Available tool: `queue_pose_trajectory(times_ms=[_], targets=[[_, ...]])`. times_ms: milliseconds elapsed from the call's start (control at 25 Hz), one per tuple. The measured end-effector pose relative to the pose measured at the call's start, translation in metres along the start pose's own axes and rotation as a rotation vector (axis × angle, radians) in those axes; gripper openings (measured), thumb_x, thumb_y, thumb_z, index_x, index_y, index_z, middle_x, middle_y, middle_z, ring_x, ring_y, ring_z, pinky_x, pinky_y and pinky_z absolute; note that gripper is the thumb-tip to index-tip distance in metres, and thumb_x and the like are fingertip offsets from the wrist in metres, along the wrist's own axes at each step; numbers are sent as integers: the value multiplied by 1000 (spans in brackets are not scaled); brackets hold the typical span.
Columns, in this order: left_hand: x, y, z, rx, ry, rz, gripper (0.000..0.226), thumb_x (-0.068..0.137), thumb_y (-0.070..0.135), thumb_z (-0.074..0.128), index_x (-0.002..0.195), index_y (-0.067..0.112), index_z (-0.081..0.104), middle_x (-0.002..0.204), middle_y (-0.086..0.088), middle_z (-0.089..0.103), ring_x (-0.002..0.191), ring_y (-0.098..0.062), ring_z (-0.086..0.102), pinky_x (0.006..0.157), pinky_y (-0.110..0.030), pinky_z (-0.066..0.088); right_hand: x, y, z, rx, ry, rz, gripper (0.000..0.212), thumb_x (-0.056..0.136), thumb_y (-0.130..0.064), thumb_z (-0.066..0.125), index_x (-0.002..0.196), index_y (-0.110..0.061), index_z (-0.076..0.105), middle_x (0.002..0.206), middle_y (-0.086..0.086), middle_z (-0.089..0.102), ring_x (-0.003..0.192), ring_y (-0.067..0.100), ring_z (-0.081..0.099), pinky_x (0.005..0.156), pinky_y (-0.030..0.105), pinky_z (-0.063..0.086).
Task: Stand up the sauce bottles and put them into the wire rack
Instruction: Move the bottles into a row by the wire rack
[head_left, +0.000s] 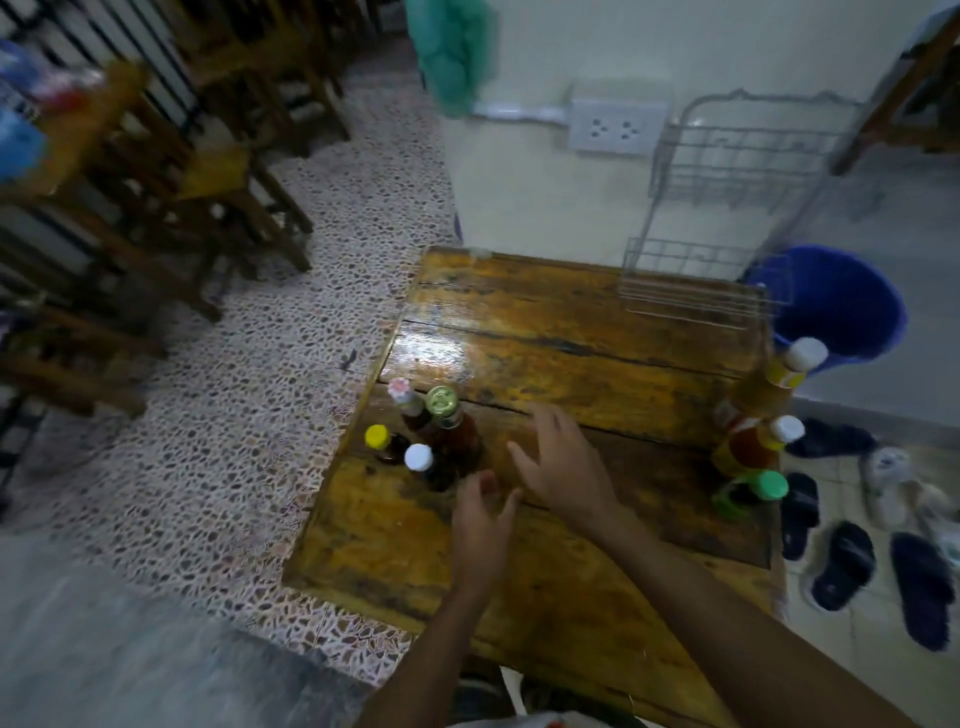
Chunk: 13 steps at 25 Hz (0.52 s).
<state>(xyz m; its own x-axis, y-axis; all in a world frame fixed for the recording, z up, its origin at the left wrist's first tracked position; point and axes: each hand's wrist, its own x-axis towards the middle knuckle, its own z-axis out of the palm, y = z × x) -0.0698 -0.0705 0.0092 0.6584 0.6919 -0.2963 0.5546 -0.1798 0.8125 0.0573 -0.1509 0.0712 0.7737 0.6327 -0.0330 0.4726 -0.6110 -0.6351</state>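
Bottles (441, 447) upright, assorted coloured caps

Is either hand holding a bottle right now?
No. The left hand and right hand are both open and empty above the wooden table.

Small eatery: wooden tables (545, 332), chairs (156, 171), sauce bottles (441, 431)

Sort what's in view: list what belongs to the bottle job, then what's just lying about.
Job: four bottles at table's left; three bottles at its right edge; wire rack; wooden table.

Lying about: blue bucket; sandals; wall socket; wooden chairs.
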Motion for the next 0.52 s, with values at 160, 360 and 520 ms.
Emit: queue_pose_trajectory(times_ms=[160,360,520], targets=[[-1,-10,-16,-20,141,-86,29,94,41,74,105,16,64,89,8,64,86,-20,68,62,-23,45,23,-42,9,-19,27,-144,26,96,-36,59,116,-22,49,108,-4,53,96,14,51,71,30,48],[10,-27,-37,-79,314,-183,48,84,57,68,106,17,57,98,-3,63,84,-27,64,59,-38,49,3,-55,33,-38,-36,-395,35,94,-37,61,123,-19,56,100,-1,56,84,14,53,60,30,45],[16,-16,-41,67,356,-130,27,101,36,57,117,14,57,108,-5,59,83,-28,62,59,-33,41,0,-62,47,-181,-125,-459,52,101,-53,47,147,-30,43,101,-2,52,82,16,53,56,29,45]])
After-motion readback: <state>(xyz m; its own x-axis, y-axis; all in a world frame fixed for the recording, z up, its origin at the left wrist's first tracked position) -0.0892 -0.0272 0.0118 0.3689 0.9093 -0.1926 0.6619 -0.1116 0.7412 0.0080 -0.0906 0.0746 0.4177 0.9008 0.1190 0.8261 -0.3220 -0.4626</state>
